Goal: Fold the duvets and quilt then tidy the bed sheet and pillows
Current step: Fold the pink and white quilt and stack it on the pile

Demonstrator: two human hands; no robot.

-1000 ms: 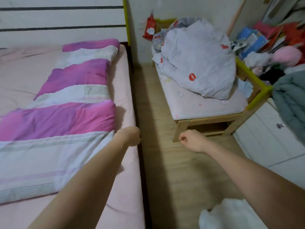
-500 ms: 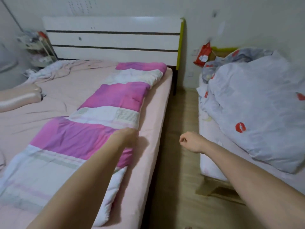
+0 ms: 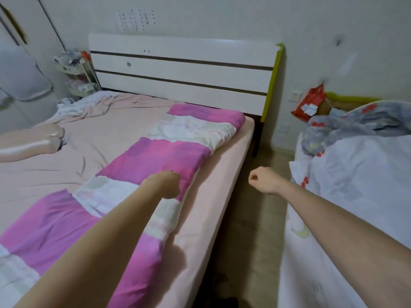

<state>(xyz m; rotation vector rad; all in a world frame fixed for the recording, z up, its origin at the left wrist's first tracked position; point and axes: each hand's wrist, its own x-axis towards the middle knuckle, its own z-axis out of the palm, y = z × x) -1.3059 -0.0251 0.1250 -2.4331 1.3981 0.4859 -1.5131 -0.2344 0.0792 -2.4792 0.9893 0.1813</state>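
The pink-and-white quilt lies folded into a long strip along the bed's right side. The left hand rests on it, fingers hidden, perhaps gripping; the right hand hangs fisted, empty. Next comes folding it shorter; the crumpled grey duvet on the neighbouring cot waits.

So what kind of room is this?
It looks like a bedroom in someone's home. There is a big bed with a pink sheet and a white headboard, a pink and white quilt laid along it, and a second, smaller bed heaped with a grey duvet.
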